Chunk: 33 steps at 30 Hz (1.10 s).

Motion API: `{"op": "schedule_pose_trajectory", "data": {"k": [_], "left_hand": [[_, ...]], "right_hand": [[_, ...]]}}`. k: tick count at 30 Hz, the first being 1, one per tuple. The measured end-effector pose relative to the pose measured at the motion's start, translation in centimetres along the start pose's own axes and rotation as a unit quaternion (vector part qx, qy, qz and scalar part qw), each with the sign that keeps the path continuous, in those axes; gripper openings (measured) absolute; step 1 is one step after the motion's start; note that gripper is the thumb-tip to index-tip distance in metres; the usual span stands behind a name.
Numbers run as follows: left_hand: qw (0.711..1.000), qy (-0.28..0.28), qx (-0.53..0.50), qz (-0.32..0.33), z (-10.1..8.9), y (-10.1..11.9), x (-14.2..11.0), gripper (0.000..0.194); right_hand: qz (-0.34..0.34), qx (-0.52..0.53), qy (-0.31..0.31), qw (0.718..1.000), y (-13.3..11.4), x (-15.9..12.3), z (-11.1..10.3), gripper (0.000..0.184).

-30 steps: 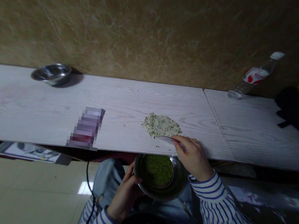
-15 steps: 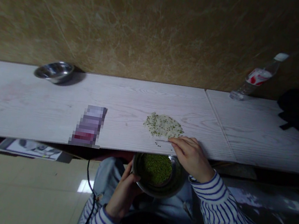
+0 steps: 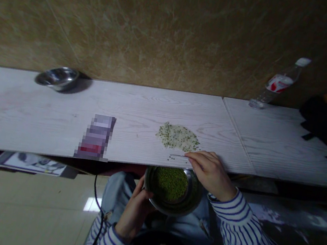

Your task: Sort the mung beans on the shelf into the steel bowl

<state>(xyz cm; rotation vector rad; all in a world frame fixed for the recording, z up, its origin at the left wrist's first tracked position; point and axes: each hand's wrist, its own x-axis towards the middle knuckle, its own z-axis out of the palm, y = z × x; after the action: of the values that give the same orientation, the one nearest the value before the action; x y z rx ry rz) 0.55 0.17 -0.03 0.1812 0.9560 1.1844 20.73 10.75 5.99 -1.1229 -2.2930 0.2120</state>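
Holding the bowl point(image 3: 194, 191) of beans point(image 3: 171, 183) in the left hand point(image 3: 136, 212); pinching a thin strip point(image 3: 178, 155), possibly a card, in the right hand point(image 3: 210, 172), just beside the grain pile point(image 3: 178, 137).

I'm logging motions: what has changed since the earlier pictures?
The right hand drew the thin strip away from the mixed pile, toward the near edge of the table. Neither hand let go of anything. The left hand still holds the bowl of green grains.
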Motion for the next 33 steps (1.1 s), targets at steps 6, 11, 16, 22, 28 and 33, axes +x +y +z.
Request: {"op": "schedule_pose_trajectory", "data": {"k": [6, 11, 16, 22, 28, 33], "left_hand": [[1.0, 0.0, 0.012, 0.001, 0.1, 0.0, -0.1, 0.059], [1.0, 0.004, 0.014, -0.004, 0.1, 0.3, -0.2, 0.058], [1.0, 0.001, 0.004, 0.0, 0.4, 0.1, -0.1, 0.06], [1.0, -0.009, 0.004, 0.002, 1.0, -0.5, -0.2, 0.062], [1.0, -0.011, -0.003, 0.009, 1.3, -0.5, -0.3, 0.069], [1.0, -0.003, -0.012, 0.019, 0.8, -0.1, -0.4, 0.067]], "right_hand": [[0.008, 0.002, -0.009, 1.0, 0.2, 0.2, 0.4, 0.022], [0.047, -0.012, 0.021, 0.999, 0.8, 0.1, -0.1, 0.021], [0.079, -0.028, 0.046, 0.995, 0.5, -1.6, -0.7, 0.019], [0.092, -0.049, 0.071, 0.992, -2.4, -2.8, 0.7, 0.021], [0.089, -0.046, 0.078, 0.992, -3.8, -2.2, 1.5, 0.022], [0.1, -0.044, 0.065, 0.992, -2.7, -1.0, 1.8, 0.023]]}}
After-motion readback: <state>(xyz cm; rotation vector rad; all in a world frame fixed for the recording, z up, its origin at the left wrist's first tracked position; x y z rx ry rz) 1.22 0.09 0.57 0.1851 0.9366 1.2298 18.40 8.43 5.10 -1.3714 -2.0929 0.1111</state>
